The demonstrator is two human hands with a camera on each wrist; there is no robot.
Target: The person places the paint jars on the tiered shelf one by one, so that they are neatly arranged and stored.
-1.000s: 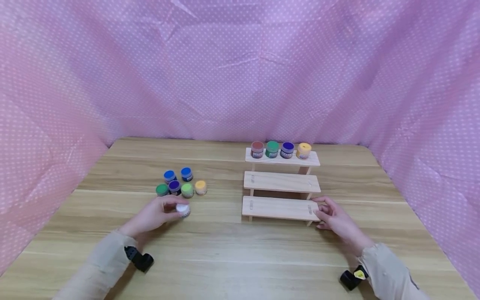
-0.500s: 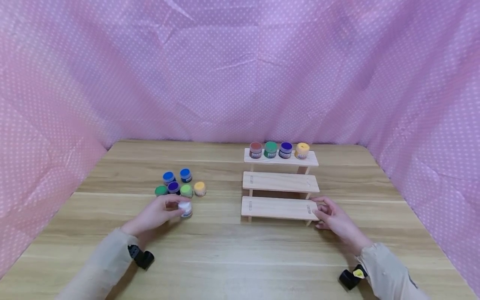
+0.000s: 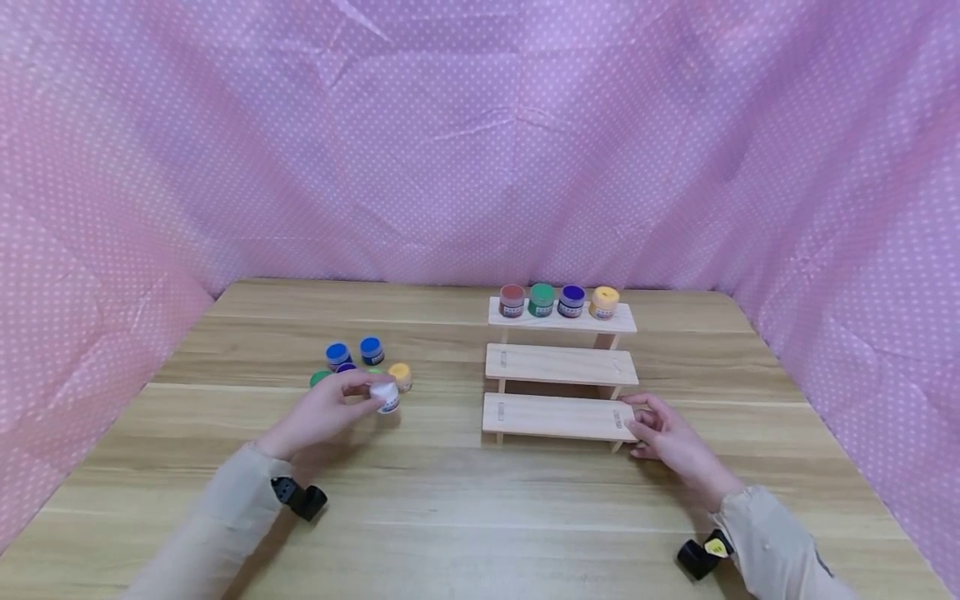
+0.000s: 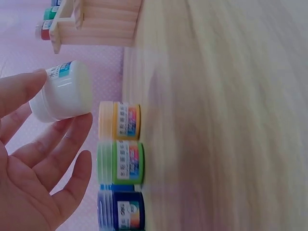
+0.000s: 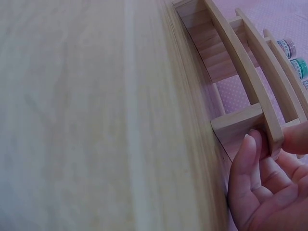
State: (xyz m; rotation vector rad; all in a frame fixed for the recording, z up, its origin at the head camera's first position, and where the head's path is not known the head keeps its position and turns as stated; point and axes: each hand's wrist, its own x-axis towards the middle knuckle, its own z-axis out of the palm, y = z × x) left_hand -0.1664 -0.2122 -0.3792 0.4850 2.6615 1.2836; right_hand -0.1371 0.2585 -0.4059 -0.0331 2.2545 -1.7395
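Between thumb and fingers, my left hand (image 3: 322, 414) pinches a white paint jar (image 4: 65, 91), tilted and lifted off the table in the left wrist view. Just behind it stand the other paint jars: a yellow one (image 4: 126, 121), a light green one (image 4: 127, 162) and a dark blue one (image 4: 126, 210), with more beyond. My right hand (image 3: 672, 435) grips the right end of the lowest board of a three-step wooden rack (image 3: 555, 417); its thumb lies on top and fingers curl beneath, as the right wrist view shows.
The rack's top step (image 3: 558, 321) bears a row of jars: red (image 3: 512, 302), green (image 3: 542, 300), purple (image 3: 571, 302) and yellow (image 3: 604, 303). Two blue-lidded jars, one of them (image 3: 371, 351) farther right, stand behind the left group. A pink dotted cloth (image 3: 480, 150) hangs around the table.
My left hand has raised the white jar off the table and carried it slightly right and away from me. The right hand keeps its grip on the rack.
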